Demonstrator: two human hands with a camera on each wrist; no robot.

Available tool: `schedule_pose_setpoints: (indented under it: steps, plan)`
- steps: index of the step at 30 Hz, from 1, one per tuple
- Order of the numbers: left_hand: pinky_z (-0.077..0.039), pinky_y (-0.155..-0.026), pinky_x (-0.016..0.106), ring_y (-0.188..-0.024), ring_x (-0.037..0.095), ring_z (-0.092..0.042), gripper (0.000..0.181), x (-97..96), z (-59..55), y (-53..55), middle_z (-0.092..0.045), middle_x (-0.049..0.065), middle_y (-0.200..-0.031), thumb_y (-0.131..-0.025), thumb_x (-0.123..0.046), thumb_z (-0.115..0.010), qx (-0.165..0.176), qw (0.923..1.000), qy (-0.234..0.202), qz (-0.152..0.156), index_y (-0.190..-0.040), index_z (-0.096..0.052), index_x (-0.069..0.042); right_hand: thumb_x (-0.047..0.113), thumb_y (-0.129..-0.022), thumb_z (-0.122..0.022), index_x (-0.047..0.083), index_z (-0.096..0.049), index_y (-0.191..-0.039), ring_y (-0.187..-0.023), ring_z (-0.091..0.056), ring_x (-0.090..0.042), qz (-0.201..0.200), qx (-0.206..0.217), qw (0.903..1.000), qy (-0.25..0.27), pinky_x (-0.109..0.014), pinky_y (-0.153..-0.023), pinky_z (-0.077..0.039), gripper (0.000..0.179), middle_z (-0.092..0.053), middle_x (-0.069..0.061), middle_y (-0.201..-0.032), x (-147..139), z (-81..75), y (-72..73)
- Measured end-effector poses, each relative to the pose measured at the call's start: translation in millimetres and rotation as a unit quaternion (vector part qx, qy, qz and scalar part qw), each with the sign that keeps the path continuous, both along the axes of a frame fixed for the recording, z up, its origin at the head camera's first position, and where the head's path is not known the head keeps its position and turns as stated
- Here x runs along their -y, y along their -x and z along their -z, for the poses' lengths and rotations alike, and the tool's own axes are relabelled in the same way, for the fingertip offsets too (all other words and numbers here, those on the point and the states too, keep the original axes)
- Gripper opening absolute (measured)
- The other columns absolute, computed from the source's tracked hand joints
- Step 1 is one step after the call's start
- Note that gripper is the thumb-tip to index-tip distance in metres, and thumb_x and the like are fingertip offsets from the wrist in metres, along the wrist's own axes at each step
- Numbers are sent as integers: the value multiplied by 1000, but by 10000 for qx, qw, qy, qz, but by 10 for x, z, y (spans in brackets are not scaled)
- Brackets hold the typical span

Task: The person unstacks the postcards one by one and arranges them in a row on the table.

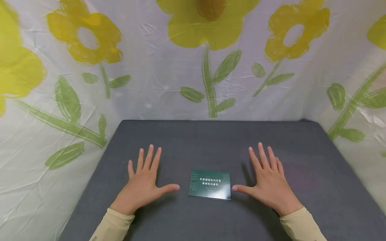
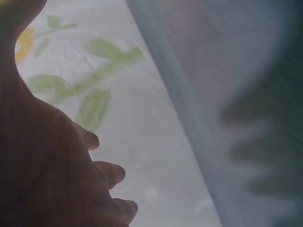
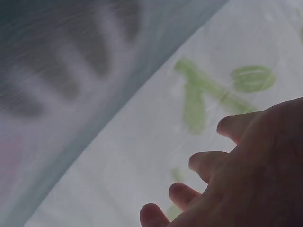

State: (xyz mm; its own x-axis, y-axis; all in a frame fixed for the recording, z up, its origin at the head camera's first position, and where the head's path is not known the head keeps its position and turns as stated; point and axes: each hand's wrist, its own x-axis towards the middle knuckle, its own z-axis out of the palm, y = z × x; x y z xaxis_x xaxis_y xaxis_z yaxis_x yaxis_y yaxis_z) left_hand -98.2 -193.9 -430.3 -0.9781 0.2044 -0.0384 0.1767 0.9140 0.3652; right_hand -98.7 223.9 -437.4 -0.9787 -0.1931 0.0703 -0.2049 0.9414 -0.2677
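Note:
A dark green card-like rectangle (image 1: pixel 210 185) with white Chinese lettering lies flat on the grey table, a glare spot at its lower right. To its left, my left hand (image 1: pixel 144 185) is spread with fingers straight, the thumb pointing at the card across a small gap. On the other side, my right hand (image 1: pixel 268 187) is spread the same way, its thumb tip right by the card's right edge. Both hands hold nothing and cast shadows on the cloth. The wrist views show only the spread left fingers (image 2: pixel 111 175) and right fingers (image 3: pixel 208 163), without the card.
Dark grey cloth covers the table (image 1: pixel 193 144), whose far edge meets a white curtain (image 1: pixel 150 100) printed with yellow flowers and green stems. The curtain also runs along the left and right sides. Beige sleeves (image 1: pixel 113 226) cover both forearms.

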Motion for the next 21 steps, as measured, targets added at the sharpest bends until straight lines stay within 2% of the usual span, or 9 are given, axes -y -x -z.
schedule_pose_setpoints:
  steps: [5, 8, 11, 15, 18, 21]
  plan:
    - [-2, -127, 80, -169, 42, 14, 135, -306, -125, 158, 12, 5, -183, -80, -93, -65, 71, 9986, -220, 470, -175, 6, -28, 101, -71, -62, 23, -5, -176, -169, 0, -48, -249, -41, 9997, 37, -77, -127, -18, 143, 8, -12, -184, 283, -70, 145]
    - [-6, -131, 76, -170, 40, 13, 138, -474, -178, 238, 11, 6, -183, -78, -91, -70, 84, 9961, -225, 851, -175, 4, -28, 100, -72, -63, 21, -10, -176, -169, -6, -48, -438, -9, 9990, 13, -77, -126, -23, 141, 2, -14, -184, 442, -83, 193]
    - [-9, -131, 76, -170, 40, 12, 145, -608, -190, 274, 12, 7, -183, -73, -84, -81, 207, 9919, -232, 1230, -175, 4, -27, 97, -72, -67, 18, -15, -175, -168, -11, -48, -723, 126, 9973, -15, -77, -124, -29, 140, -3, -15, -184, 569, -50, 193]
    - [-11, -132, 73, -170, 40, 9, 150, -700, -153, 269, 11, 6, -183, -69, -71, -94, 461, 9879, -216, 1467, -176, 1, -24, 91, -72, -76, 14, -21, -174, -167, -17, -47, -1106, 338, 9933, 6, -74, -124, -33, 139, -6, -14, -183, 679, 24, 167]
    - [-17, -132, 71, -170, 42, 0, 149, -740, -89, 270, 4, 8, -184, -69, -66, -96, 526, 9868, -124, 1528, -176, -3, -21, 86, -72, -81, 13, -26, -173, -166, -23, -47, -1260, 465, 9909, 14, -72, -124, -35, 136, -10, -15, -183, 713, 53, 165]
    - [-23, -131, 70, -169, 46, -10, 148, -786, -22, 286, -3, 10, -184, -70, -62, -98, 584, 9846, -150, 1638, -176, -6, -17, 82, -72, -84, 12, -31, -172, -162, -32, -47, -1323, 602, 9894, -40, -70, -121, -40, 133, -21, -19, -180, 719, 61, 179]
